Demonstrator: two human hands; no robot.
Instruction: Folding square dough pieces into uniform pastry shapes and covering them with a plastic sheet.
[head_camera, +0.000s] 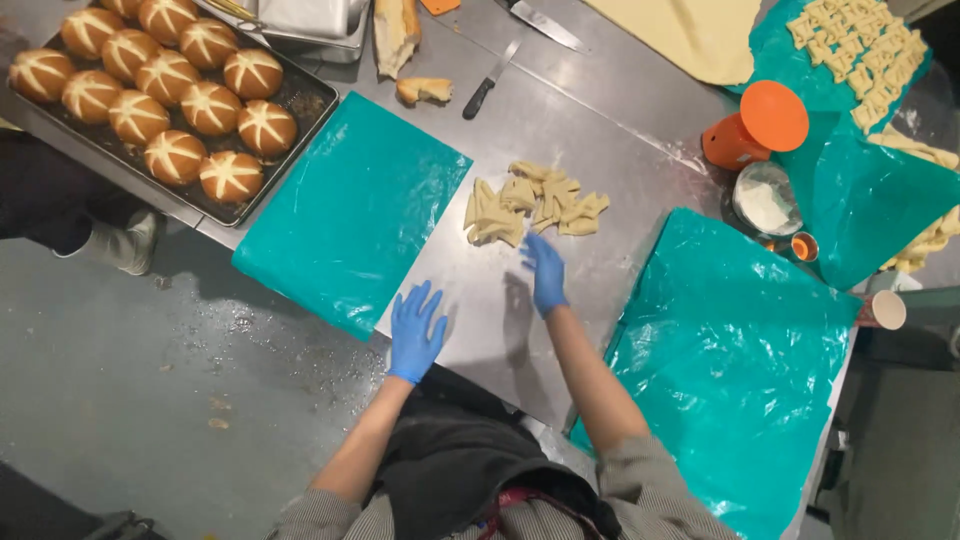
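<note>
Right blue-gloved hand (545, 274) reaches open toward the pale cut dough pieces (535, 203); left hand (416, 332) hovers open above the steel bench (480, 290).

Blue-gloved hands (417, 330), teal sheets (350, 210), pale dough pieces (530, 200), white-crossed brown buns (170, 90).

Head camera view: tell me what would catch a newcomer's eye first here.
The teal plastic sheets spread on the steel table stand out most, one at left, a larger one at lower right. Between them, the blue-gloved right hand reaches toward a small pile of cut dough pieces, while the left hand hovers open near the left sheet's edge. At top left, a dark tray holds browned buns with pale crosses.
</note>
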